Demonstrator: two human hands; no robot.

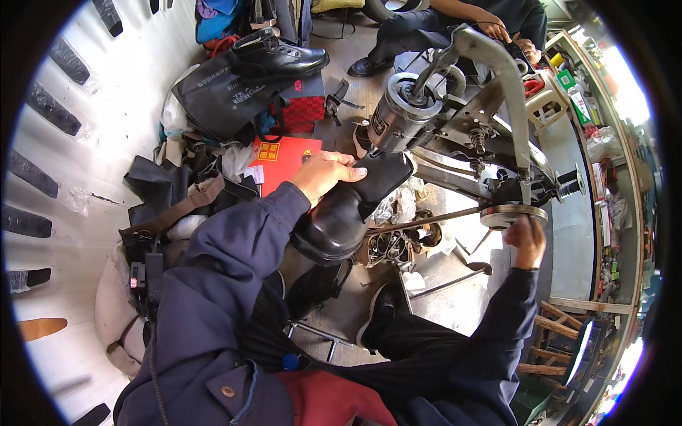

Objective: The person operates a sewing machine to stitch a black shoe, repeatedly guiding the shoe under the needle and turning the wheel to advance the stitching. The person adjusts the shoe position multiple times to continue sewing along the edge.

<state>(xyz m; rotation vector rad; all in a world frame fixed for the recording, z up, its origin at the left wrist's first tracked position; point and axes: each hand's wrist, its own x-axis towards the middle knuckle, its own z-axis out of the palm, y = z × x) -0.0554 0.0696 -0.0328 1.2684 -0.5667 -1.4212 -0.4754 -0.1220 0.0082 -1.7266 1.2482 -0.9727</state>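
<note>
**Cramped cobbler stall, boot held at a hand-cranked stitcher**

Tight, cluttered repair stall, concrete floor (455, 305) strewn with scraps, pale wall on the left. Nearest me: dark blue sleeves and lap. My left hand (323, 174) is closed over the upper of a black boot (341, 216), pressing its shaft against the sewing machine (455, 106); glossy rounded toe points down toward me, leather smooth, shaft matte and soft. My right hand (527, 240) grips the rim of the handwheel (513, 214), fingers curled round it.

Risks, as I judge them: the left fingertips sit close to the machine head, so a turn of the wheel could catch them. The boot hangs on one hand only, so a slipping grip would skew the seam.

Farther off: red booklet (284, 160), black bag (227, 96), second black boot (277, 57) on top of it. At the far edge another person's hands (508, 39).
</note>
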